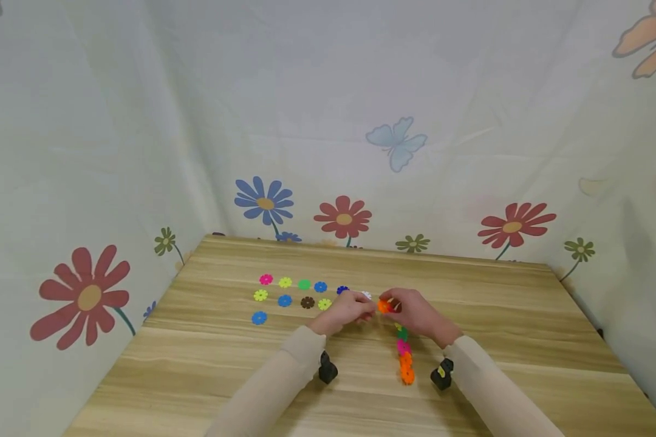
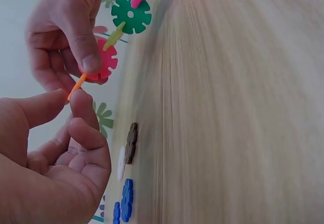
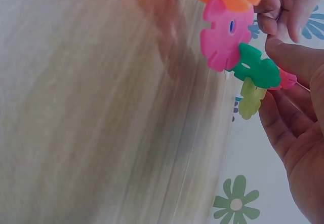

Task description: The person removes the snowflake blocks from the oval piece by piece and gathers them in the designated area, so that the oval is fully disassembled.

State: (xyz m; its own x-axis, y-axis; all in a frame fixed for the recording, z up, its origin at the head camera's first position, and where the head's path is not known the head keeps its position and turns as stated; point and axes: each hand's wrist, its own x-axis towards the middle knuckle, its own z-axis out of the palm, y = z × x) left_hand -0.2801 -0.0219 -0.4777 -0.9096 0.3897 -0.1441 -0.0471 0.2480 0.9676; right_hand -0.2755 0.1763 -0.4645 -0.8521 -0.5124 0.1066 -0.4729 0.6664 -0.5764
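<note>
My right hand (image 1: 415, 311) pinches a pink notched flower disc (image 2: 108, 62) at the upper end of a chain of interlocked discs. An orange disc (image 2: 77, 86), edge-on in the left wrist view, meets the pink one; the thumb and index finger of my left hand (image 2: 61, 153) pinch its other side. Below the pink disc the chain runs through a yellow-green disc (image 3: 251, 100), a green disc (image 3: 256, 68) and another pink disc (image 3: 223, 36). Its lower end, with orange discs (image 1: 407, 375), hangs toward my body.
Loose flower discs lie in rows on the wooden table (image 1: 208, 364), left of and beyond my hands, among them a pink one (image 1: 266, 279), a brown one (image 1: 307, 302) and a blue one (image 1: 259, 318). A flower-print cloth (image 1: 306, 109) hangs behind the table.
</note>
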